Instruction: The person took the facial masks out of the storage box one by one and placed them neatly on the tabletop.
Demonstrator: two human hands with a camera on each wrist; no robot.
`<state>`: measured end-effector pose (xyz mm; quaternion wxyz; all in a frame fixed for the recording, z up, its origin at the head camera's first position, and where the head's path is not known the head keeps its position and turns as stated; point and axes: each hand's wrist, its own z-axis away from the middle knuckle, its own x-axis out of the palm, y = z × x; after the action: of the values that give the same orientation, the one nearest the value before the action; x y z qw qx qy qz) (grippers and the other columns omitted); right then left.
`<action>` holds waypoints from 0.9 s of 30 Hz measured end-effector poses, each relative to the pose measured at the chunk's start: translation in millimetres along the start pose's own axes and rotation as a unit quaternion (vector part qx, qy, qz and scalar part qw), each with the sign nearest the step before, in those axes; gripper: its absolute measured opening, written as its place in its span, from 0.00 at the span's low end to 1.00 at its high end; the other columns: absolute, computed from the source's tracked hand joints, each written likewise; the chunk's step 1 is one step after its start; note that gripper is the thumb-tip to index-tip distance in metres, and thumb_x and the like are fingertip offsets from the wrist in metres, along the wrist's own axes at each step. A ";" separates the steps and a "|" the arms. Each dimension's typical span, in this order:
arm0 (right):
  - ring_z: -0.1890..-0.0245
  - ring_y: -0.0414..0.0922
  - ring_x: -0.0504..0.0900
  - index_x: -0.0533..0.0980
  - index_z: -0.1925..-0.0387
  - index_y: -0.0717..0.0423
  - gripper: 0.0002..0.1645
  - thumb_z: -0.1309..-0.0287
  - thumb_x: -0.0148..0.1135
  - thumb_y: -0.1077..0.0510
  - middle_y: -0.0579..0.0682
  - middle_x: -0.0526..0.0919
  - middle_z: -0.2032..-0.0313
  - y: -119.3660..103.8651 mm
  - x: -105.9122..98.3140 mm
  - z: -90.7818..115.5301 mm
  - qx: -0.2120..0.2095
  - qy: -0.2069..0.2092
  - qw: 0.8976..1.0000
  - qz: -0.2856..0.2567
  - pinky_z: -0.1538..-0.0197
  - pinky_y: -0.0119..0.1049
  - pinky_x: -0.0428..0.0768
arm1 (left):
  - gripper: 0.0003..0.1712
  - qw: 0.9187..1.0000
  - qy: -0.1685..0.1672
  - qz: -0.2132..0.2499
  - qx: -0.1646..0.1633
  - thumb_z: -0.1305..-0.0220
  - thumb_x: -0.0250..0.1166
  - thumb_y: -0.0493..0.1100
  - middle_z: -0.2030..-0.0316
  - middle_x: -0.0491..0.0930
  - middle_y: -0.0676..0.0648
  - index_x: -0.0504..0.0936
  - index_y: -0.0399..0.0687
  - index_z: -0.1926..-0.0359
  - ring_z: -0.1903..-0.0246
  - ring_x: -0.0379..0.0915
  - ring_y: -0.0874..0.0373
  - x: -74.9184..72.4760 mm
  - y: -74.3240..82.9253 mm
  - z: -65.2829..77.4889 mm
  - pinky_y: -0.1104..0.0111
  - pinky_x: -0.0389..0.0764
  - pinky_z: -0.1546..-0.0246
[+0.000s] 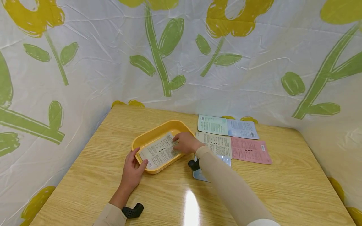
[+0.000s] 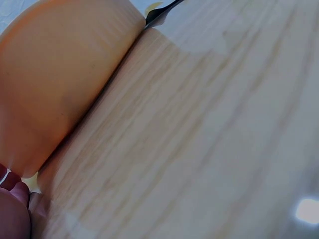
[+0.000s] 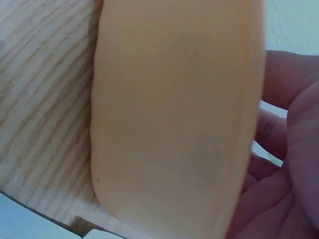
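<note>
A yellow plastic basin (image 1: 152,135) stands on the table with a pale printed packet (image 1: 158,150) lying flat inside it. My left hand (image 1: 133,171) grips the basin's near left corner, its fingers over the rim and its thumb at the near side. Reaching over the right rim, my right hand (image 1: 186,142) has loosely bent fingers at the packet's right end. The right wrist view shows these fingers beyond the basin wall (image 3: 174,109), their tips hidden behind it. In the left wrist view the basin's outer side (image 2: 65,84) rises from the wood.
Right of the basin lie a green packet (image 1: 212,125), a lilac packet (image 1: 243,129), a cream packet (image 1: 217,142) and a pink packet (image 1: 250,150). A blue packet (image 1: 200,175) is partly under my right forearm. A flowered cloth (image 1: 175,62) surrounds the wooden table (image 1: 164,201).
</note>
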<state>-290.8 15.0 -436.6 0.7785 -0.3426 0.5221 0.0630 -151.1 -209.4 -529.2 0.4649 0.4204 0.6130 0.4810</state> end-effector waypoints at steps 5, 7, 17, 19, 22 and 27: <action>0.50 0.47 0.80 0.80 0.43 0.60 0.24 0.40 0.68 0.57 0.52 0.83 0.46 -0.5 -2.9 0.3 -0.003 0.007 1.000 -0.028 0.44 0.40 0.78 | 0.38 1.000 0.001 -0.003 0.002 0.30 0.64 0.37 0.26 0.46 0.34 0.58 0.39 0.26 0.27 0.47 0.41 0.0 0.0 -0.1 0.55 0.54 0.30; 0.52 0.46 0.80 0.80 0.43 0.59 0.24 0.41 0.68 0.56 0.51 0.83 0.46 -0.6 -2.8 -0.3 -0.007 0.005 0.999 -0.039 0.45 0.39 0.78 | 0.38 1.000 0.000 -0.006 0.002 0.30 0.64 0.38 0.26 0.46 0.34 0.58 0.39 0.26 0.27 0.47 0.41 0.0 0.3 0.1 0.55 0.54 0.30; 0.44 0.48 0.74 0.80 0.41 0.53 0.26 0.42 0.71 0.55 0.50 0.79 0.43 -8.0 -1.2 1.5 -0.024 -0.025 0.995 -0.088 0.40 0.41 0.73 | 0.37 1.000 0.000 -0.009 -0.003 0.30 0.64 0.39 0.26 0.45 0.35 0.58 0.39 0.26 0.26 0.47 0.41 0.1 1.8 0.4 0.55 0.53 0.30; 0.46 0.47 0.74 0.80 0.42 0.52 0.26 0.43 0.71 0.55 0.49 0.80 0.44 -10.2 -1.0 2.1 -0.027 -0.030 0.996 -0.084 0.40 0.40 0.73 | 0.37 1.000 -0.001 -0.009 -0.004 0.30 0.64 0.39 0.26 0.46 0.35 0.58 0.39 0.26 0.26 0.47 0.41 0.0 1.7 0.4 0.56 0.53 0.30; 0.48 0.46 0.74 0.81 0.42 0.52 0.26 0.44 0.72 0.54 0.48 0.81 0.46 -13.5 -0.7 3.1 -0.038 -0.036 0.995 -0.080 0.40 0.39 0.73 | 0.37 1.000 -0.001 -0.006 -0.004 0.30 0.64 0.39 0.26 0.45 0.35 0.58 0.39 0.26 0.26 0.47 0.41 0.0 1.7 0.3 0.56 0.54 0.30; 0.47 0.45 0.74 0.81 0.42 0.50 0.27 0.45 0.72 0.53 0.46 0.80 0.44 -18.6 0.5 3.8 -0.048 -0.047 0.994 -0.090 0.40 0.39 0.72 | 0.37 1.000 -0.001 -0.005 -0.004 0.30 0.64 0.39 0.26 0.45 0.34 0.58 0.39 0.26 0.26 0.47 0.41 -0.2 1.2 0.2 0.55 0.54 0.30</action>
<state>-279.2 3.1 -427.5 0.7872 -0.4218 0.4487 0.0336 -150.8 -209.3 -528.0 0.4698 0.4162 0.6127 0.4802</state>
